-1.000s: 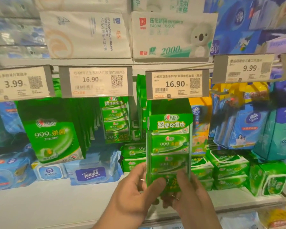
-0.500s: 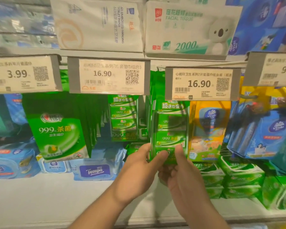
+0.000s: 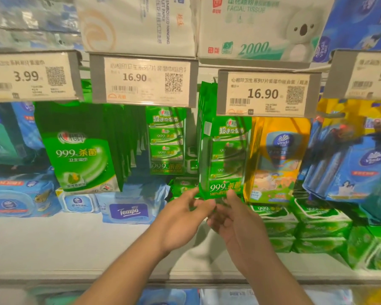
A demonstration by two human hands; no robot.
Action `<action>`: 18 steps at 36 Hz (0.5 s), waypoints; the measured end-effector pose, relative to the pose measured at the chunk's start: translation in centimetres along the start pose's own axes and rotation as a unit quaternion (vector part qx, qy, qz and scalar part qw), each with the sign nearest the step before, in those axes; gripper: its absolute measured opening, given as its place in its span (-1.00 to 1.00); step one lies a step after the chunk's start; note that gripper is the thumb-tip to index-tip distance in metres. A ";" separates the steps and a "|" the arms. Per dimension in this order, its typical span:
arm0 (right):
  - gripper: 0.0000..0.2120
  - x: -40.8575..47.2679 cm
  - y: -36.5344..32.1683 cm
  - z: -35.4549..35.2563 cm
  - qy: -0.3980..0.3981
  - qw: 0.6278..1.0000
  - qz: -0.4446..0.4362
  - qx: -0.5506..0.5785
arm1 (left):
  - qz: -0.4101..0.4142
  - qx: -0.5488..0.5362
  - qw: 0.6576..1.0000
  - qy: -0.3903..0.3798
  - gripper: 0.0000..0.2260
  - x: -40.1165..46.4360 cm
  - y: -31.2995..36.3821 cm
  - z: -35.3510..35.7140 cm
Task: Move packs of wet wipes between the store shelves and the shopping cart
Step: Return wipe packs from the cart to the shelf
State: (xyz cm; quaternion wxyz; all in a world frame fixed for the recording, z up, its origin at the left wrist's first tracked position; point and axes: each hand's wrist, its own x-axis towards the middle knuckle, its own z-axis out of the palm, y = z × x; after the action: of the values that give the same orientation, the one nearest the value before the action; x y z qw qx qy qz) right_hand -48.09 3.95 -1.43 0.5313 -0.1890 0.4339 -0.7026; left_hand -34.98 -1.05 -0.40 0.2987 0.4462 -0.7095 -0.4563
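A green multipack of wet wipes hangs upright at the front of a row of like packs, just under the right 16.90 price tag. My left hand is below its bottom left corner with fingers apart, the index tip beside the corner and the thumb under the pack. My right hand reaches up from the right, and its fingertips rest on the pack's bottom edge. The shopping cart is out of view.
Another green multipack and large green pouches hang to the left, a yellow pack to the right. Blue Tempo wipes and stacked green packs lie on the white shelf. Tissue bales fill the shelf above.
The pack went up and back under the price tag and now hangs there. Both hands slid down off its lower label to its bottom edge, and the left hand's grip came off.
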 end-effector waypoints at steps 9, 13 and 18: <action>-0.90 -0.4 2.2 -3.6 0.016 0.929 -0.062 -0.364 | -0.007 0.147 0.986 0.081 -0.28 -4.2 -2.9 -1.1; -0.69 -0.9 3.1 -4.4 -0.062 0.802 -0.114 -0.583 | -0.020 0.270 0.954 0.131 -0.28 -7.3 -3.8 -2.2; -0.44 -0.9 5.1 -4.0 -0.155 0.658 -0.133 -0.725 | -0.064 0.407 0.895 0.170 -0.13 -11.2 -6.0 -3.6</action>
State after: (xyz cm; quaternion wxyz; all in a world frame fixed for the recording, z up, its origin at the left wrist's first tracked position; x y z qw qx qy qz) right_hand -47.72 6.11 -7.64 0.1866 -0.6758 0.6875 -0.1893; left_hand -25.09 6.59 -4.65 0.1777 0.6441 -0.7414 -0.0631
